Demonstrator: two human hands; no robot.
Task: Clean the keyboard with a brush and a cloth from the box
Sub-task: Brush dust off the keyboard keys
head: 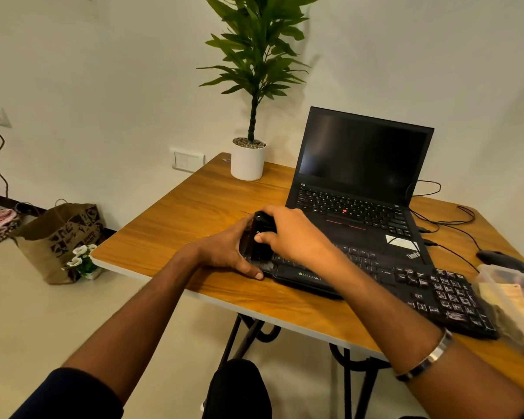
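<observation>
A black keyboard (406,285) lies slanted across the wooden table (194,207), in front of an open laptop. My right hand (294,234) grips a black brush (260,237) and holds it upright on the keyboard's left end. My left hand (227,252) rests against the keyboard's left edge, its thumb on the table, its fingers touching the brush side. A clear plastic box (508,300) with cleaning items stands at the right end of the keyboard. No cloth shows outside the box.
A black laptop (357,182) stands open behind the keyboard. A white potted plant (248,161) sits at the table's far corner. A mouse (496,258) and cables lie at right. A paper bag (61,237) and small flowers stand on the floor at left.
</observation>
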